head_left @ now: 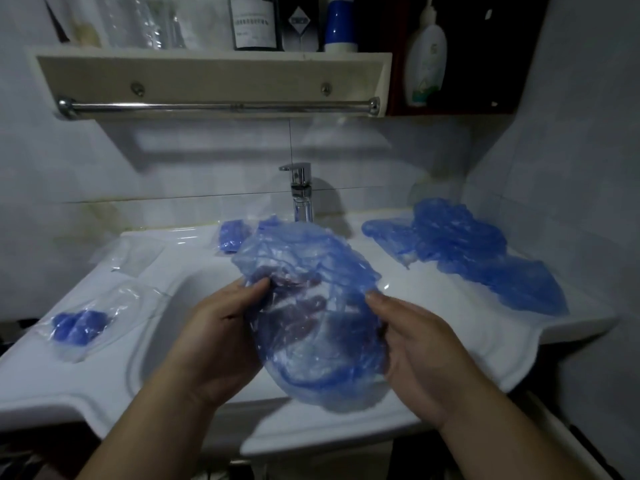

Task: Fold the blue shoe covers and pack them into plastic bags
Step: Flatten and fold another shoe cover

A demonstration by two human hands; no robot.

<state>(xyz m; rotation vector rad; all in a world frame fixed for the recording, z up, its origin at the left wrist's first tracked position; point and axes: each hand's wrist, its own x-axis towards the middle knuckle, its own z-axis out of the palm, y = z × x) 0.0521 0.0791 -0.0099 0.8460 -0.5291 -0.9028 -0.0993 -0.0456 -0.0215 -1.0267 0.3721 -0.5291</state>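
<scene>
Tiles (207, 168) are seen behind a white sink (166, 261), over which a blue shoe cover (311, 306) is gripped by curled fingers of left hand (221, 327) and right hand (419, 344), loose covers (485, 258) being heaped right of them.

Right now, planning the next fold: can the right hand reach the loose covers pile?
Probably, once freed: the right hand grips a shoe cover, but nothing stands between it and the pile.

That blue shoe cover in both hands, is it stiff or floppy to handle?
Probably floppy: the shoe cover crumples and sags between the left hand and right hand. Likely very light: thin and see-through. Its glossy film may be slippery.
</scene>
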